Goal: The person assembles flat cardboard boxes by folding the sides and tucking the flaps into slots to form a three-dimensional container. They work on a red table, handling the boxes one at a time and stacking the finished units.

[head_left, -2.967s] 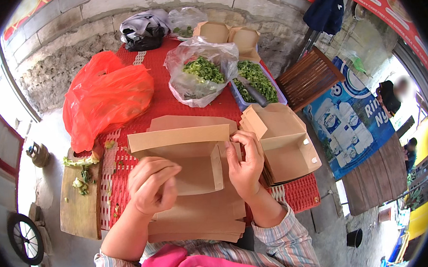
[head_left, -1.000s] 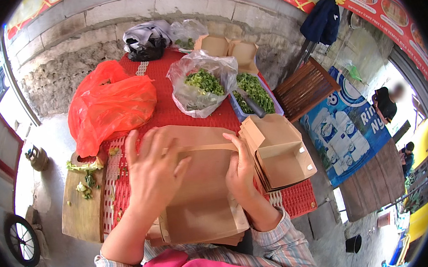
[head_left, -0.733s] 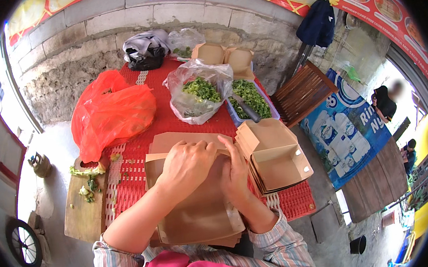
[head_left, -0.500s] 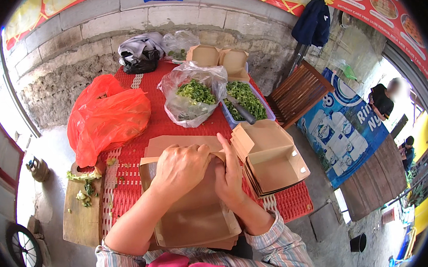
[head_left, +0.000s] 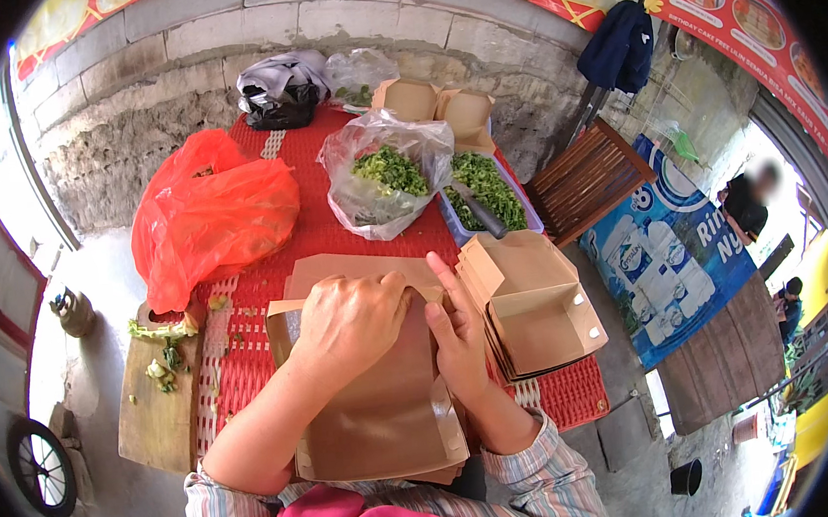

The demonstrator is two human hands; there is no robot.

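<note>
A brown cardboard food box (head_left: pixel 378 424) lies unfolded in front of me, its near walls standing. My left hand (head_left: pixel 356 320) reaches across it, fingers curled closed on the box's far right corner. Beside that corner my right hand (head_left: pixel 457 327) is upright, its index finger stretched out and its thumb apart, the palm side against the box's right wall. The fold between the two hands is partly hidden by my left fingers. Just right of my right hand stands a stack of formed open boxes (head_left: pixel 538 322).
Farther back are a clear bag of chopped greens (head_left: pixel 389 172), a tub of greens (head_left: pixel 486 191) with a knife (head_left: pixel 486 217) on it, and a red plastic bag (head_left: pixel 214 210). A wooden cutting board (head_left: pixel 156 411) with scraps lies left. A wooden chair (head_left: pixel 586 179) stands right.
My right hand has shifted slightly right and its thumb has spread from the corner. My left hand stays on the corner. The whole view has moved a little.
</note>
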